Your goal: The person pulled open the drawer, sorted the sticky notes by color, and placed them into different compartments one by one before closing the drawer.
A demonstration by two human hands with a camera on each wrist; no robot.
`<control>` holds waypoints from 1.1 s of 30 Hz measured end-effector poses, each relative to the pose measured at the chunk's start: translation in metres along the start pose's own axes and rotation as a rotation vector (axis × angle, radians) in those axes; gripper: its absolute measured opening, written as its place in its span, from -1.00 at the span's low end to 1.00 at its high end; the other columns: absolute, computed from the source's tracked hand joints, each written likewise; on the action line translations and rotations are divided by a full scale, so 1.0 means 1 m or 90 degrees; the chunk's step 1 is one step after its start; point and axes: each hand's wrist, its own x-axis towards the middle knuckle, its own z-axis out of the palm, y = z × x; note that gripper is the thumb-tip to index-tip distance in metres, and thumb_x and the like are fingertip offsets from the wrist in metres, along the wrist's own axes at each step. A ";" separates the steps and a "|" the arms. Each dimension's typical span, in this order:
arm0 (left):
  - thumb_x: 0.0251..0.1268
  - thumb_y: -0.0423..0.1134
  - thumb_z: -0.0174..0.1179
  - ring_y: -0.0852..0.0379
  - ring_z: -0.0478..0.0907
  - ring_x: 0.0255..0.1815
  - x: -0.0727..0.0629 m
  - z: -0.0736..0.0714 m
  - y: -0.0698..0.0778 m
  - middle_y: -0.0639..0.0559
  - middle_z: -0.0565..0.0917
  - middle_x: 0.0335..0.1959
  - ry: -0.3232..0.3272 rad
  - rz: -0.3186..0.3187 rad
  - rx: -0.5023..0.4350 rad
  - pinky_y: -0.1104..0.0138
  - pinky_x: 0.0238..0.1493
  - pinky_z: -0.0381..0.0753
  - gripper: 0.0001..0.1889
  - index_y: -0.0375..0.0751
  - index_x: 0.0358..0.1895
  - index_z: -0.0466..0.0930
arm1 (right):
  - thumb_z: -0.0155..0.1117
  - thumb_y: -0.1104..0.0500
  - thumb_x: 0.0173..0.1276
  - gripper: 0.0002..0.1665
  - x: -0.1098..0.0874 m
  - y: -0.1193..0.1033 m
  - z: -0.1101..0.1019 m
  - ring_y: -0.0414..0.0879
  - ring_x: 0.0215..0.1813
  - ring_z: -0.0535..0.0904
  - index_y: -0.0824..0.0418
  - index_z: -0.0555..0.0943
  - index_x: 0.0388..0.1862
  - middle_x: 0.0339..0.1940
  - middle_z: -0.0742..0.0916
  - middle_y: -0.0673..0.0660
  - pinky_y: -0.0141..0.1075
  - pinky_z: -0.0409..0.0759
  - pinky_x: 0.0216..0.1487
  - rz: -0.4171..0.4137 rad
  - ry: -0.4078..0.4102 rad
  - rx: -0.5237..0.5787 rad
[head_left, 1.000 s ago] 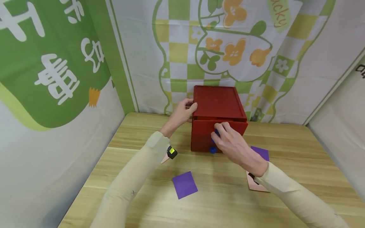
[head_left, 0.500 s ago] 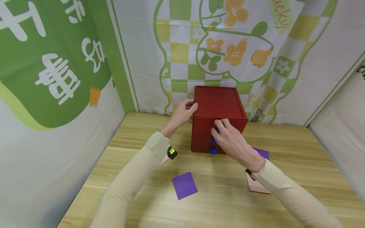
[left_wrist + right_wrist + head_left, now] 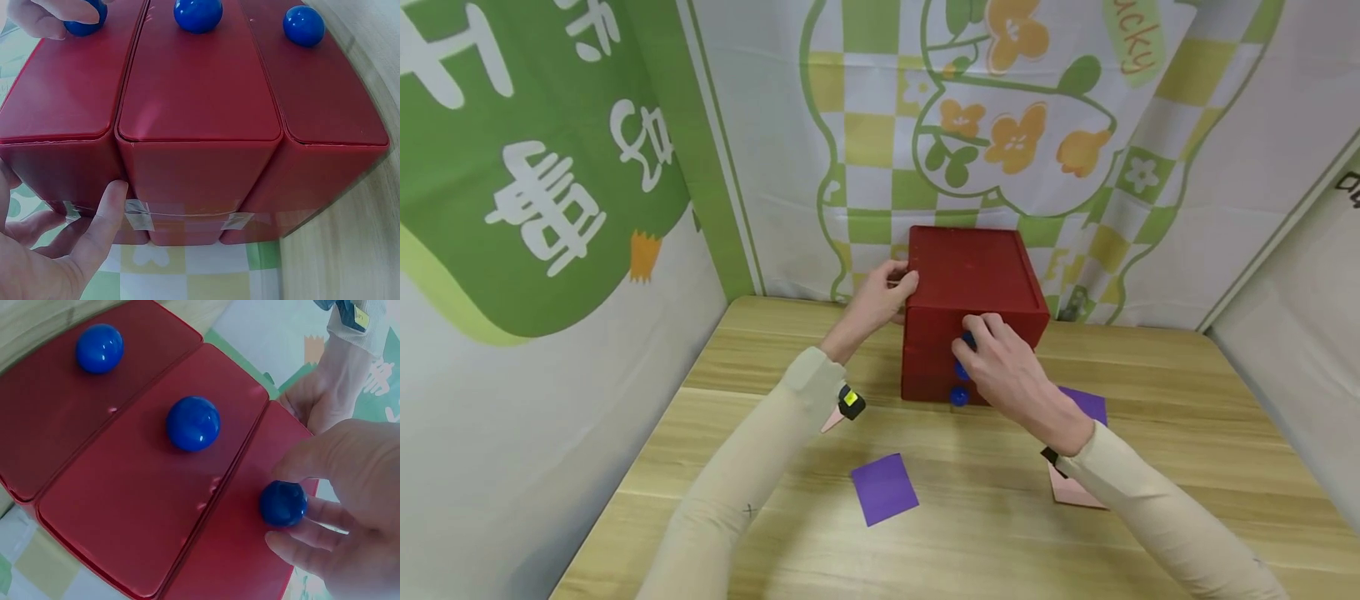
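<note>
A red cabinet [image 3: 973, 267] with three stacked drawers stands against the back wall. Each drawer front carries a round blue knob; the middle knob [image 3: 192, 423] and bottom knob [image 3: 959, 396] are untouched. My right hand [image 3: 1000, 362] has thumb and fingers curled round the top drawer's knob [image 3: 284, 503]. That drawer front sits flush with the cabinet. At the cabinet's upper left edge rests my left hand [image 3: 876, 296]. In the left wrist view, one extended fingertip [image 3: 114, 190] touches the side wall, and the other fingers reach toward the back.
A purple square [image 3: 884, 490] lies on the wooden table [image 3: 970, 542] in front of the cabinet. To the right, a purple piece [image 3: 1086, 406] and a pink piece [image 3: 1077, 492] are partly covered by the right arm. A pink tip [image 3: 832, 419] shows beside the left wrist.
The top drawer, slightly pulled out one second ago with a gap under the cabinet's top, has been pushed in flush by my right hand. My left hand has stayed in place.
</note>
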 end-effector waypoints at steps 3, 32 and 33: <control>0.47 0.07 0.05 -0.01 0.54 0.12 0.001 0.001 0.000 -0.11 0.48 0.23 0.000 0.001 -0.003 0.22 -0.25 0.77 -0.41 -0.13 0.43 0.29 | 0.32 0.33 0.27 -0.85 -0.003 -0.004 0.000 0.18 -0.07 0.46 0.27 0.63 -0.17 0.04 0.56 0.34 -0.15 0.63 -0.15 0.014 0.009 0.010; 0.46 0.10 0.04 0.05 0.52 0.15 0.000 0.000 0.000 -0.04 0.51 0.20 0.005 0.008 0.013 0.22 -0.21 0.78 -0.42 -0.11 0.41 0.31 | 0.46 0.22 0.16 -0.71 -0.019 -0.031 0.024 0.10 -0.17 0.47 0.25 0.56 -0.19 -0.04 0.58 0.25 -0.27 0.51 -0.43 -0.034 0.002 0.018; 0.46 0.10 0.04 0.05 0.52 0.15 0.000 0.000 0.000 -0.04 0.51 0.20 0.005 0.007 0.013 0.22 -0.21 0.77 -0.42 -0.10 0.41 0.31 | 0.47 0.22 0.16 -0.71 -0.019 -0.032 0.026 0.10 -0.17 0.47 0.25 0.56 -0.19 -0.04 0.58 0.26 -0.27 0.51 -0.43 -0.033 0.000 0.018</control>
